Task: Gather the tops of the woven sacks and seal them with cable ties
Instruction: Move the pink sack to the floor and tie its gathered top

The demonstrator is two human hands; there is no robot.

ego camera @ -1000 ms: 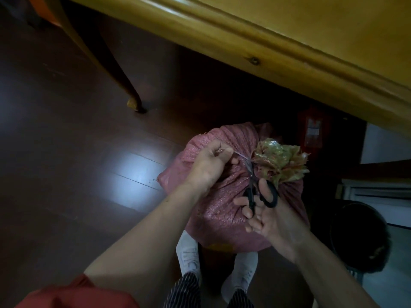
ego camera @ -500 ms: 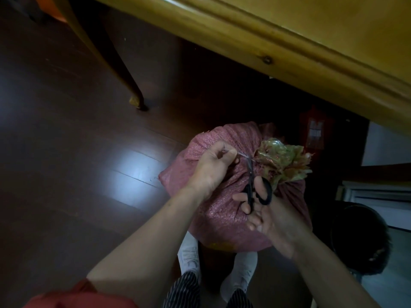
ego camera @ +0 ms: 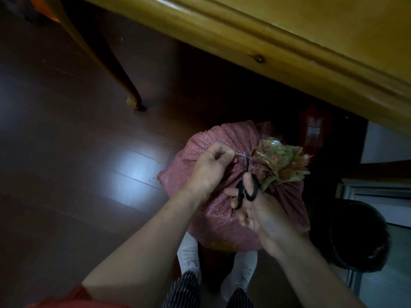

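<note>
A full pink woven sack (ego camera: 213, 221) stands on the dark floor between my feet. Its gathered top (ego camera: 279, 162) flares out in a greenish, crumpled bunch at the right. A pale cable tie tail (ego camera: 239, 154) sticks out leftward from the cinched neck. My left hand (ego camera: 211, 165) pinches that tail between thumb and fingers. My right hand (ego camera: 255, 210) holds black-handled scissors (ego camera: 246, 185), fingers through the loops, with the blades at the tail close to the neck.
A yellow wooden table edge (ego camera: 289, 63) overhangs the sack, with its leg (ego camera: 111, 63) at the upper left. A dark round bin (ego camera: 355, 236) stands at the right, beside a white frame. A red box (ego camera: 314, 127) sits behind the sack.
The scissors' handles have drawn together and the blades have closed toward the tie's tail. My left hand keeps its pinch on the tail.
</note>
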